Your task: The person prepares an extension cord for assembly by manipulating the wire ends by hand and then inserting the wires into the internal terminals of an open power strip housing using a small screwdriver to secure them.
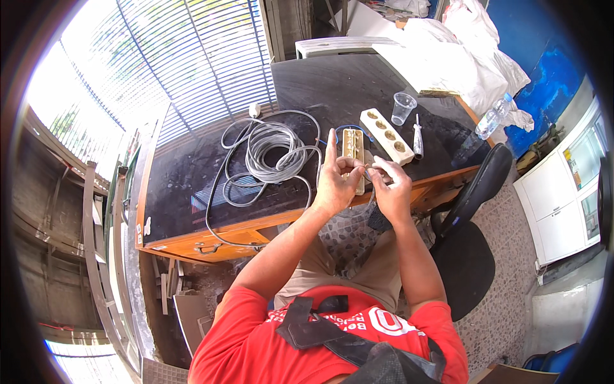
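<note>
Slatted window bars let bright daylight onto a black desktop with an orange-brown wooden front; white sacks lie heaped beyond its far right corner, and a dark chair stands at the right on a speckled floor. Over the near edge of the desk the person's two hands meet; the left hand pinches with thumb and fingertips while its index finger sticks out straight; the right hand is also drawn narrow, its fingertips close against the left's; between them they hold a thin wire, whose end is too small to make out. Just beyond the hands, and partly hidden by them, lies an opened strip base with brass-coloured parts inside; a blue wire curves round its far end. Beside it on the right rests a white four-socket strip; next come a slim pointed tool and a clear plastic cup, with a clear bottle farther right; to the left sits a loose coil of grey cable, a white plug at its far side.
</note>
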A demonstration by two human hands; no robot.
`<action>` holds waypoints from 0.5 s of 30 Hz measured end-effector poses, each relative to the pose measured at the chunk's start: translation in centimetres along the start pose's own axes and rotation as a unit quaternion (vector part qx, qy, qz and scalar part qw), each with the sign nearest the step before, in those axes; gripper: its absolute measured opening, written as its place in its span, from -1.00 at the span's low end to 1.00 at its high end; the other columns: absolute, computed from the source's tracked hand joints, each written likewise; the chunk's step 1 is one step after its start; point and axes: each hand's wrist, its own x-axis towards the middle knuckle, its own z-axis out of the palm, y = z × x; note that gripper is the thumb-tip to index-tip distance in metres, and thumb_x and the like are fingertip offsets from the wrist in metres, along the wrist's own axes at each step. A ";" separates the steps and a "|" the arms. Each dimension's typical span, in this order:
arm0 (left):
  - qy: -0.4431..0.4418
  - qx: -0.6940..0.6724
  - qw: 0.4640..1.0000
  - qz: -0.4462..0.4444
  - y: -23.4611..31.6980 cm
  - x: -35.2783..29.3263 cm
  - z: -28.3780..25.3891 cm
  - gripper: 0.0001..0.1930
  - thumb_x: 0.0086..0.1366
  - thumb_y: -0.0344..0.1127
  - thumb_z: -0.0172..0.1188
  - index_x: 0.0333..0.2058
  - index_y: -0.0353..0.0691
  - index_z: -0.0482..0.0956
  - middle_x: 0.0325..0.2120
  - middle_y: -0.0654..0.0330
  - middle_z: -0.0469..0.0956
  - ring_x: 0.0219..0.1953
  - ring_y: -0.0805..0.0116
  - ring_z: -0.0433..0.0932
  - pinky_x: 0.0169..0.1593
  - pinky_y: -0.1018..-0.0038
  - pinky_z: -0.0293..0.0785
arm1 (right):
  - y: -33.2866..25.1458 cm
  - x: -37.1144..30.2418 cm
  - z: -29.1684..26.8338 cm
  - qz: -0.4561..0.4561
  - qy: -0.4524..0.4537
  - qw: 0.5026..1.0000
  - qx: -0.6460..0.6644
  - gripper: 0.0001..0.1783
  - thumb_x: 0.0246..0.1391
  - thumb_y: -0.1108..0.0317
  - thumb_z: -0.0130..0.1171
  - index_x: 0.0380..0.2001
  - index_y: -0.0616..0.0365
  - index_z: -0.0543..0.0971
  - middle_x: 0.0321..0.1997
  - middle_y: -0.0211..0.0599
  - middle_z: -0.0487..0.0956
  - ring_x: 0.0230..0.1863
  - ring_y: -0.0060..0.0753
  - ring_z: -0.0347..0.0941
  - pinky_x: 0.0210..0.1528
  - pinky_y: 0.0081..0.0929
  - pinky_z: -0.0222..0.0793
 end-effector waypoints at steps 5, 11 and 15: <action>0.014 0.023 0.999 0.038 -0.2 -0.1 0.4 0.13 0.39 -0.58 0.32 0.61 -0.27 -0.42 -0.22 0.19 0.66 -0.15 0.46 0.66 0.07 0.47 0.59 | -0.8 0.1 -0.3 -0.136 0.018 0.987 -0.085 -0.83 0.19 0.53 0.39 -0.14 0.31 0.74 -0.20 -0.09 0.72 -0.15 -0.09 0.71 -0.09 -0.26 0.61; 0.020 0.068 0.994 0.080 -0.7 -0.4 0.8 0.10 0.36 -0.62 0.31 0.61 -0.30 -0.35 -0.23 0.19 0.66 -0.14 0.41 0.68 0.13 0.42 0.58 | -0.7 0.0 -0.3 -0.139 0.006 0.984 -0.113 -0.85 0.20 0.54 0.38 -0.16 0.31 0.74 -0.21 -0.05 0.71 -0.17 -0.02 0.70 -0.10 -0.21 0.60; 0.023 0.103 0.987 0.119 -0.9 -0.4 0.8 0.09 0.35 -0.63 0.31 0.61 -0.33 -0.31 -0.25 0.18 0.68 -0.16 0.39 0.70 0.14 0.36 0.57 | -0.6 0.0 -0.1 -0.095 0.011 0.993 -0.072 -0.86 0.23 0.49 0.39 -0.18 0.32 0.75 -0.25 -0.08 0.72 -0.30 -0.15 0.68 -0.20 -0.29 0.57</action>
